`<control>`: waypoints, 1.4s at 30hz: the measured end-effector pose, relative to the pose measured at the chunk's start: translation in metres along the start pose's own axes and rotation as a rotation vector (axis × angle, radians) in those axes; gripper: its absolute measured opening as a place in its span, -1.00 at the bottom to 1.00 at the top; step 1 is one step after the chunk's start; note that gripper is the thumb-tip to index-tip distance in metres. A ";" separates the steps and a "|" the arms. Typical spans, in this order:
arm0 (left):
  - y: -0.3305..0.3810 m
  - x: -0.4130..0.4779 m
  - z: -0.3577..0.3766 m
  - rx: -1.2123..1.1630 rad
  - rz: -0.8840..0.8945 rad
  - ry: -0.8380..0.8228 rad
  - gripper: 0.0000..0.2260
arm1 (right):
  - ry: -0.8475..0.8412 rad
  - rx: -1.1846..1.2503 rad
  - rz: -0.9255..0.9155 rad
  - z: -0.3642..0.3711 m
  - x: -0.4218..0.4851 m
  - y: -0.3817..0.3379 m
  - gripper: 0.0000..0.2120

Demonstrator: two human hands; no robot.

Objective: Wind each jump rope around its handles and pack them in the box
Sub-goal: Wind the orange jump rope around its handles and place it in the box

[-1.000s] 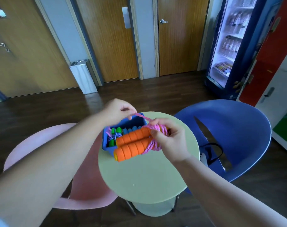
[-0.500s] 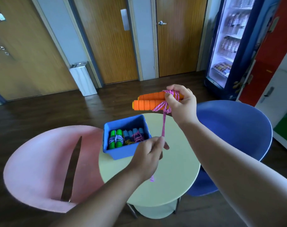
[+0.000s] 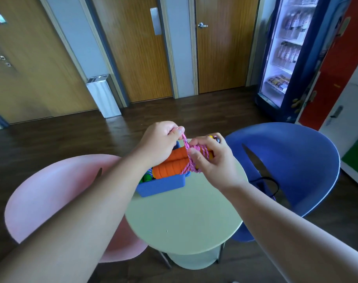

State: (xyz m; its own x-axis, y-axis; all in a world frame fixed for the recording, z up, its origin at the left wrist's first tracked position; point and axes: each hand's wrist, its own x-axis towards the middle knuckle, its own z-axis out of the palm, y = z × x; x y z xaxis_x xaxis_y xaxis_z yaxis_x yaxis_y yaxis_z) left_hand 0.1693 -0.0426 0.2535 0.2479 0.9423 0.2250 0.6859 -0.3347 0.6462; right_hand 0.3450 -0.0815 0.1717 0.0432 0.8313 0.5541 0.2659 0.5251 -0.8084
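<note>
while both hands meet at the centre of the frame, the left hand (image 3: 159,141) pinches a strand of the pink rope (image 3: 195,152) between thumb and curled fingers, drawn up taut from the bundle, and the right hand (image 3: 213,162) curls its fingers round the rope-wound end of the two orange handles (image 3: 170,167), with the thumb pressed onto the windings. the handles lie side by side, tilted, with their free ends pointing toward the lower left, and they sit right over the blue box (image 3: 161,185); whether they touch its rim cannot be told. the box rests on the pale green round table (image 3: 184,221), near the table's upper left edge, and at its left end the green handles (image 3: 146,177) of another rope show, while the rest of what it holds is hidden behind the orange handles and the left wrist. a pink chair (image 3: 51,197) fills the lower left beside the table, and a blue chair (image 3: 300,156) stands at the right with a black cord (image 3: 273,185) on its seat. wooden doors (image 3: 137,48) run across the top of the frame, a white bin (image 3: 103,97) stands on the dark floor at the upper left, and a lit drinks fridge (image 3: 286,58) stands at the upper right
</note>
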 end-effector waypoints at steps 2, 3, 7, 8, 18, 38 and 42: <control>0.003 0.002 0.003 0.028 0.001 -0.011 -0.69 | 0.043 0.022 0.010 0.003 -0.004 -0.002 -0.64; 0.005 0.002 0.004 0.034 -0.001 -0.019 -0.69 | 0.063 0.020 0.012 0.005 -0.006 -0.002 -0.62; 0.012 0.007 0.005 0.096 -0.009 -0.061 -0.70 | 0.056 0.058 0.035 0.009 -0.007 -0.009 -0.71; 0.012 0.008 0.005 0.100 -0.008 -0.067 -0.69 | 0.032 0.064 0.037 0.008 -0.007 -0.009 -0.73; -0.015 0.012 -0.014 -0.137 -0.016 -0.206 -0.92 | -0.022 0.135 0.172 -0.007 -0.012 -0.003 -0.76; -0.062 -0.057 -0.001 -0.550 -0.250 0.088 -0.87 | 0.264 0.181 0.271 -0.018 0.002 -0.010 -0.75; -0.069 -0.074 0.026 -0.641 -0.309 0.134 -0.84 | 0.292 0.154 0.266 -0.012 0.000 -0.015 -0.78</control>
State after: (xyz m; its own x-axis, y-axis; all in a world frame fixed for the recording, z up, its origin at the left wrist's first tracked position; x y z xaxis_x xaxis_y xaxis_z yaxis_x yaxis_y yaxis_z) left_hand 0.1213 -0.0897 0.1726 -0.0065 0.9997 0.0239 0.1651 -0.0225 0.9860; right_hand 0.3521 -0.0919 0.1860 0.3677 0.8668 0.3368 0.0626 0.3383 -0.9390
